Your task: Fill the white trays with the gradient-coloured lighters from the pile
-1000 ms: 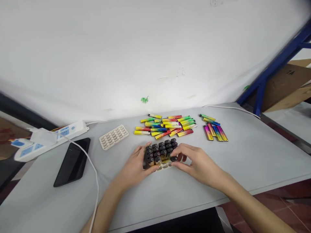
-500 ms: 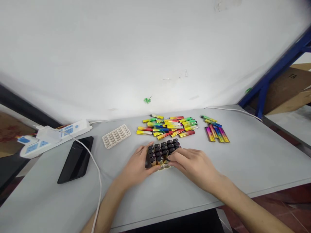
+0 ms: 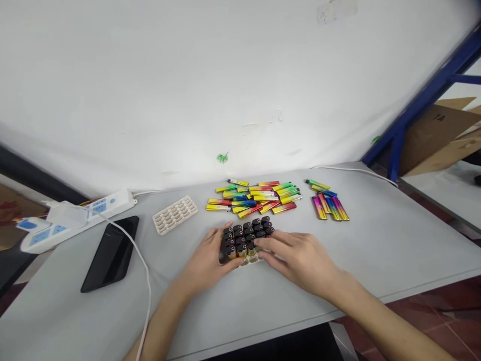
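Standing lighters point(image 3: 248, 231) held between left hand's point(image 3: 206, 258) thumb and fingers, prob so rows don't tip; front lighter point(image 3: 251, 249) touched by right hand point(image 3: 300, 255), grip can't be told.

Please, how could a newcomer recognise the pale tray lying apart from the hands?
On the grey table, by the white wall, find the power strip. Between it and the scattered lighters lies the pale tray. Unlike its neighbours, it is slotted like a grid.

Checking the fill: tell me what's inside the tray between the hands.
Black-topped lighters stand upright in the tray; bare slots show along its near edge. The right hand hides its near right part: contents there unseen.
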